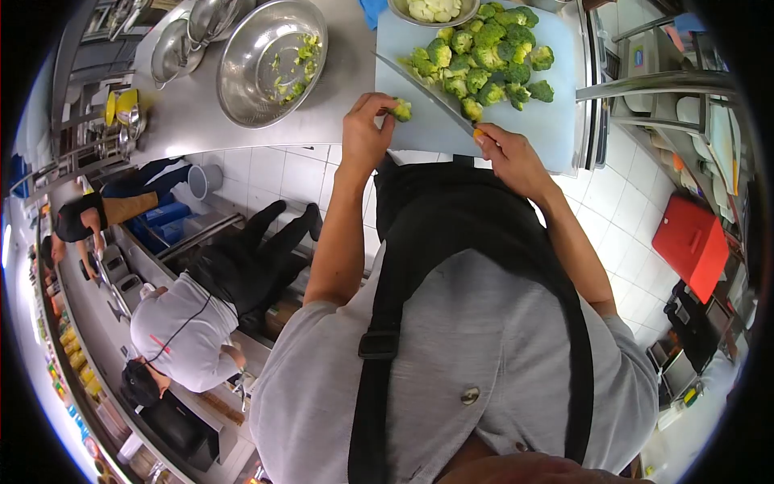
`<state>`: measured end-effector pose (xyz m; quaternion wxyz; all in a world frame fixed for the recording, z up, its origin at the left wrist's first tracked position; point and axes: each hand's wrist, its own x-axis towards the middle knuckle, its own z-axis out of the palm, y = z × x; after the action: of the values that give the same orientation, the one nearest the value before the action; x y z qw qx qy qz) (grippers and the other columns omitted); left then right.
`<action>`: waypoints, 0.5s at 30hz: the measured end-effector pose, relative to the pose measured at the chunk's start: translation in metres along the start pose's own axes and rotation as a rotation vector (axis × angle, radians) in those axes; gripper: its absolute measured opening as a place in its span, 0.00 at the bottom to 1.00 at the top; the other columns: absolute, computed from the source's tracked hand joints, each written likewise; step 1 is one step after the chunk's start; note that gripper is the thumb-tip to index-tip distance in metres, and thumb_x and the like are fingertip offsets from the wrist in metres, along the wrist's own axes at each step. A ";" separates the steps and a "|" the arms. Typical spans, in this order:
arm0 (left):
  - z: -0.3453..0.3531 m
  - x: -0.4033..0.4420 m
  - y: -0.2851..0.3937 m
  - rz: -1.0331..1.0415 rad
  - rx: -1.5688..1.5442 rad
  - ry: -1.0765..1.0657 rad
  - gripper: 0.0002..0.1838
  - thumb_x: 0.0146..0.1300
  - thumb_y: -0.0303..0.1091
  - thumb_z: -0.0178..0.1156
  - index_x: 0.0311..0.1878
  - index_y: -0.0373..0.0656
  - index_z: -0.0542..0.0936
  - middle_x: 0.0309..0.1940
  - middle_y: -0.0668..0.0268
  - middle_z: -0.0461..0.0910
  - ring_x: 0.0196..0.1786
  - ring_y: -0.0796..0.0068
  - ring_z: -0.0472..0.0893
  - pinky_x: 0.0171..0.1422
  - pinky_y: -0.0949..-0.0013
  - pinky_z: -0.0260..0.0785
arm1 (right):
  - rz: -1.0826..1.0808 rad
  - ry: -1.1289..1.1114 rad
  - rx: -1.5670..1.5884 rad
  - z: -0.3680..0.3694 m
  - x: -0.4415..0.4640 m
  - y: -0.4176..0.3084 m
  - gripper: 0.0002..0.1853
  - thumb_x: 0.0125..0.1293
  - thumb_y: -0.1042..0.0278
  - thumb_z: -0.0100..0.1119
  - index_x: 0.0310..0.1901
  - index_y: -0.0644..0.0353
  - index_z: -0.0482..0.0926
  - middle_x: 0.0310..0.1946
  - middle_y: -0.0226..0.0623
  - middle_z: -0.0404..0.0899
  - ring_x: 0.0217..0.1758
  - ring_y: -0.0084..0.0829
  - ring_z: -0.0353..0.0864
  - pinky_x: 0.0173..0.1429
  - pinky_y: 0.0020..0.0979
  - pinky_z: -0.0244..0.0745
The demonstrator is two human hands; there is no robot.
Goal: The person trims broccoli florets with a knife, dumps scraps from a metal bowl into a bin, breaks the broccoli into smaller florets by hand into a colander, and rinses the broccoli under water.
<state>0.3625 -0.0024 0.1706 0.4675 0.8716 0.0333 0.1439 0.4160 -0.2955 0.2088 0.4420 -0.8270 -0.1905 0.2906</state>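
My left hand (pixel 368 131) pinches a small broccoli floret (pixel 401 110) at the left edge of a pale blue cutting board (pixel 556 137). In my right hand (pixel 508 157) is a kitchen knife (pixel 431 97), gripped by its yellowish handle, the blade slanting up and left across the board. A pile of cut broccoli (pixel 488 56) covers the upper part of the board, beyond the blade. One piece lies right beside the blade, close to the handle.
A large steel bowl (pixel 234 81) with broccoli bits stands left on the steel counter (pixel 347 48). At the board's far edge sits a bowl of pale chopped pieces (pixel 434 10). Two people work behind at the left. A red box (pixel 689 246) and shelving stand right.
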 end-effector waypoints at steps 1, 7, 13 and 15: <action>0.001 -0.001 -0.002 0.010 0.007 0.015 0.14 0.56 0.12 0.67 0.44 0.37 0.84 0.46 0.56 0.86 0.44 0.60 0.88 0.50 0.64 0.83 | 0.032 -0.033 0.028 -0.002 -0.001 -0.004 0.17 0.83 0.58 0.52 0.57 0.64 0.80 0.34 0.51 0.84 0.39 0.53 0.84 0.47 0.46 0.76; 0.003 -0.004 -0.001 0.001 0.052 0.019 0.12 0.56 0.13 0.67 0.43 0.37 0.86 0.46 0.56 0.87 0.44 0.63 0.90 0.50 0.67 0.85 | 0.059 -0.122 0.090 -0.005 -0.006 -0.010 0.17 0.84 0.57 0.51 0.58 0.62 0.80 0.27 0.42 0.79 0.33 0.41 0.81 0.44 0.42 0.75; 0.007 -0.003 0.002 -0.002 0.095 0.023 0.12 0.56 0.12 0.67 0.42 0.37 0.87 0.47 0.56 0.86 0.44 0.65 0.90 0.49 0.68 0.86 | 0.067 -0.150 0.076 -0.006 -0.010 -0.012 0.17 0.84 0.57 0.51 0.58 0.61 0.80 0.28 0.45 0.79 0.34 0.44 0.81 0.45 0.43 0.75; 0.009 -0.004 0.003 0.050 0.146 0.069 0.12 0.56 0.12 0.67 0.42 0.37 0.87 0.46 0.57 0.84 0.43 0.66 0.89 0.47 0.69 0.85 | 0.076 -0.163 0.053 -0.006 -0.011 -0.012 0.17 0.84 0.57 0.51 0.58 0.61 0.80 0.30 0.47 0.80 0.36 0.48 0.82 0.46 0.44 0.76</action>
<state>0.3606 -0.0118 0.1674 0.3976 0.8983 0.0383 0.1828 0.4113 -0.2990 0.2245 0.4356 -0.7952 -0.1865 0.3782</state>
